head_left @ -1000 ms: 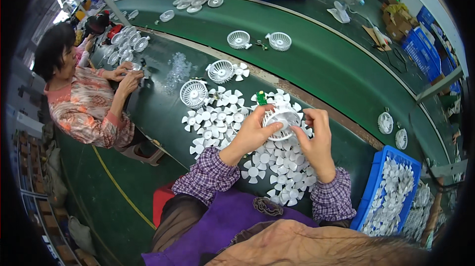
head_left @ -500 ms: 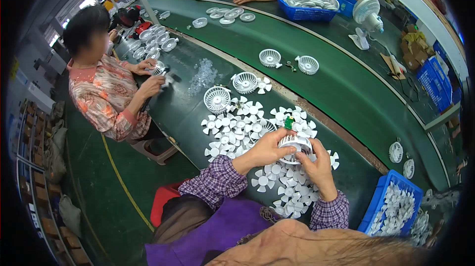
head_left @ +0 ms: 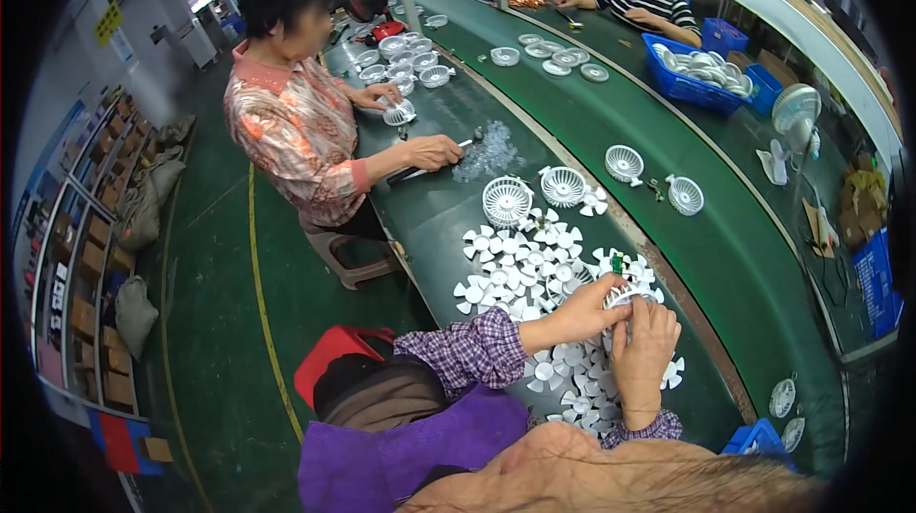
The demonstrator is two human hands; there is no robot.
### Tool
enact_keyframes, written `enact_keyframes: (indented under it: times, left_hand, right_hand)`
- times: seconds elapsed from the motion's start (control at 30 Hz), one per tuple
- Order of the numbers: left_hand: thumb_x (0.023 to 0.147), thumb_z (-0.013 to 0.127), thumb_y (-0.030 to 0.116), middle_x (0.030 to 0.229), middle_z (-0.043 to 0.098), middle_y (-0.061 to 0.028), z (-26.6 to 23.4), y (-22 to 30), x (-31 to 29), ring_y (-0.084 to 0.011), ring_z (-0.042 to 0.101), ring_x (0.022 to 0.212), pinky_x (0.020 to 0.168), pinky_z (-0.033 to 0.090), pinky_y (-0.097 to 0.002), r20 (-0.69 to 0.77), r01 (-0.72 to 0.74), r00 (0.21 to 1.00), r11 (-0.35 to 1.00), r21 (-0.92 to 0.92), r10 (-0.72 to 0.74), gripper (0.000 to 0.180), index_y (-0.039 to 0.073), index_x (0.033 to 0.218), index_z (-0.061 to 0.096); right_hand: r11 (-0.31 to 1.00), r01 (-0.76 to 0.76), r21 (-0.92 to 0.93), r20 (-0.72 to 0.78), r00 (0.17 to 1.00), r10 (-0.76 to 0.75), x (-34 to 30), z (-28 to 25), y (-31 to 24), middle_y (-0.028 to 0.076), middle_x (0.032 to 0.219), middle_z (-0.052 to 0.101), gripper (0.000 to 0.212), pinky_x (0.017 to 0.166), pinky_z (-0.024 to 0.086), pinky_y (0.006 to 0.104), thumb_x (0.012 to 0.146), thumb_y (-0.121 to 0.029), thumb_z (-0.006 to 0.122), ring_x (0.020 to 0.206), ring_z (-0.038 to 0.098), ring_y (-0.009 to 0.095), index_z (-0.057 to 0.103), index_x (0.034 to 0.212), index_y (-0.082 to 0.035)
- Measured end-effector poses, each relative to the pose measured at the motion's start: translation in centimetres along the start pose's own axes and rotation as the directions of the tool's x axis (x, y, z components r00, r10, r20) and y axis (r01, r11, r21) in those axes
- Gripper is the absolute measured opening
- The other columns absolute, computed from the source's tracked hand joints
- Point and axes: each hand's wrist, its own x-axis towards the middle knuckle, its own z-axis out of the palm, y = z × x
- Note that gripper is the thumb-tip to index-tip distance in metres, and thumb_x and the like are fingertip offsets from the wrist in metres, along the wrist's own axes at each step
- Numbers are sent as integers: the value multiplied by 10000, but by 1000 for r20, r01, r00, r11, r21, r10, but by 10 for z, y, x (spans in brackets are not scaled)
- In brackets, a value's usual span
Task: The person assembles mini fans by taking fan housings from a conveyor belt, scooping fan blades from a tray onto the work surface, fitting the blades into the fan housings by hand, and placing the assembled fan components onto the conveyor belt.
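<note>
Both of my hands hold a white slatted fan housing (head_left: 624,297) above a heap of white fan blades (head_left: 515,260). My left hand (head_left: 584,313) grips its left side with thumb and fingers. My right hand (head_left: 646,349) lies over the near side with its fingers bent across it, hiding much of the housing. A small green circuit board (head_left: 618,263) shows just beyond my left fingertips. Two more round white housings, a nearer one (head_left: 507,201) and one beside it (head_left: 563,187), stand at the heap's far edge.
A co-worker (head_left: 296,122) sits at the left, handling a housing and a tool beside small clear parts (head_left: 489,152). A green conveyor belt (head_left: 563,112) runs along the far side, carrying housings. At the lower right stands a blue bin (head_left: 759,441); a red stool (head_left: 334,360) is at my left.
My view has swung left, so the scene sits further right. My right hand has turned, its fingers now coming over the housing. The co-worker's right hand has moved to the clear parts.
</note>
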Motion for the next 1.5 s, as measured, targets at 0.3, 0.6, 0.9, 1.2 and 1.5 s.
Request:
enact_keyframes:
  times: [0.3,0.6,0.9,1.2,1.5]
  left_hand:
    - [829,724,265,1178,605,-186,-13,3,9,-223,573,1089,918,461,-329,86,136,988,987,-82,-129,608,-61,1283,484]
    - [797,734,228,995,667,-156,1,28,0,-209,650,883,776,517,-325,51,144,989,987,-72,-140,519,4,1220,534]
    - [780,723,173,1015,672,-140,-6,22,5,-189,644,925,818,525,-324,-9,42,999,998,-36,-42,453,-17,1165,577]
    - [833,711,19,1031,641,-114,7,15,14,-121,629,867,688,545,-233,94,158,986,947,-280,-137,442,-89,1208,505]
    - [830,725,46,1007,654,-68,4,3,5,-96,612,855,723,513,-227,216,205,962,962,-182,-164,435,-55,1214,546]
  right_hand:
    - [996,-23,92,-105,994,33,3,16,0,183,979,537,389,828,410,441,712,-27,655,926,495,371,548,1084,12]
    - [992,-22,121,-127,991,38,0,2,6,187,948,543,361,801,424,452,717,-34,654,888,504,375,544,1055,27]
    - [993,62,96,-38,998,-58,17,-4,7,171,870,513,358,742,430,435,656,-86,701,837,500,365,552,968,7]
    - [981,-17,195,-111,993,39,-1,7,30,133,967,590,390,731,474,373,656,-9,708,852,552,309,598,1031,-10]
    - [715,-269,645,182,963,198,-24,-1,65,135,1044,606,449,839,474,338,804,-132,717,964,605,247,558,1208,-17]
